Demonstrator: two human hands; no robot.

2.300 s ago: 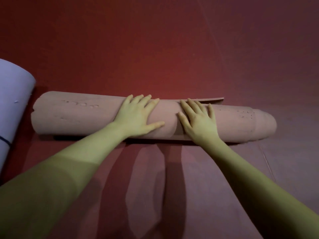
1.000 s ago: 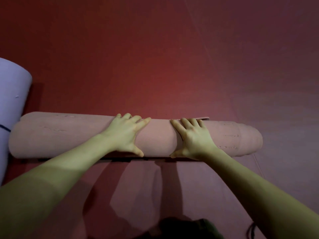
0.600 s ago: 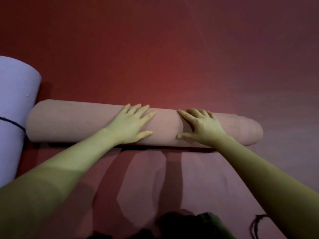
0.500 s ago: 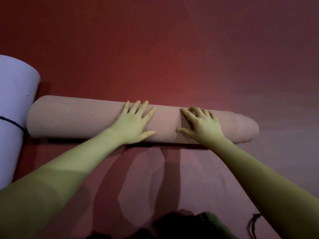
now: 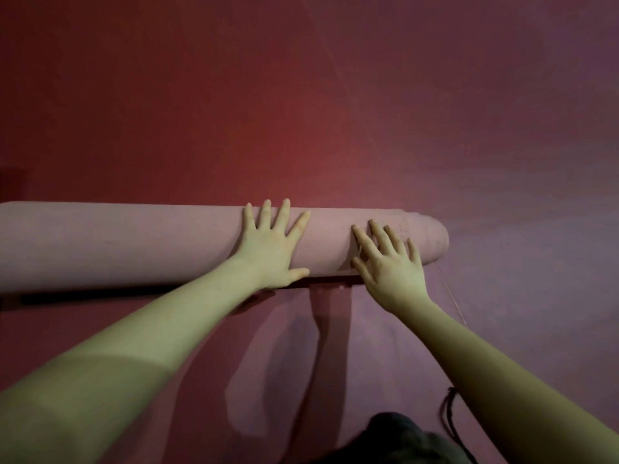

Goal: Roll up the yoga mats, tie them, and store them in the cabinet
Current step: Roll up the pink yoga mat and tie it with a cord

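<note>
Mat: a pink rolled mat (image 5: 134,244) is lying across the middle of the frame, running from the left edge to right of centre; it is lying flat on the floor, with its length crosswise to the person.
Mat end: the right end (image 5: 432,241) is showing as a slightly narrower inner layer sticking out past the outer wrap, right of centre.
Left hand: the left hand (image 5: 271,249) is resting palm-down on top of the roll near the centre of the frame, fingers straight and spread, thumb reaching along the near side; it is pressing, not curling round anything.
Right hand: the right hand (image 5: 390,266) is lying flat on the roll just right of the left hand, fingers straight and fanned out up the curve, wrapping round nothing.
Arms: both bare forearms are reaching in from the lower corners of the frame.
Floor: a red floor (image 5: 234,95) is filling the upper half of the frame and showing below the roll too, with the arms casting shadows on it.
Cord: a dark cord (image 5: 449,410) is lying at the lower right, partly hidden by the right forearm.
Bottom edge: a dark shape (image 5: 402,440) is sitting at the bottom centre; I cannot tell what it is.
</note>
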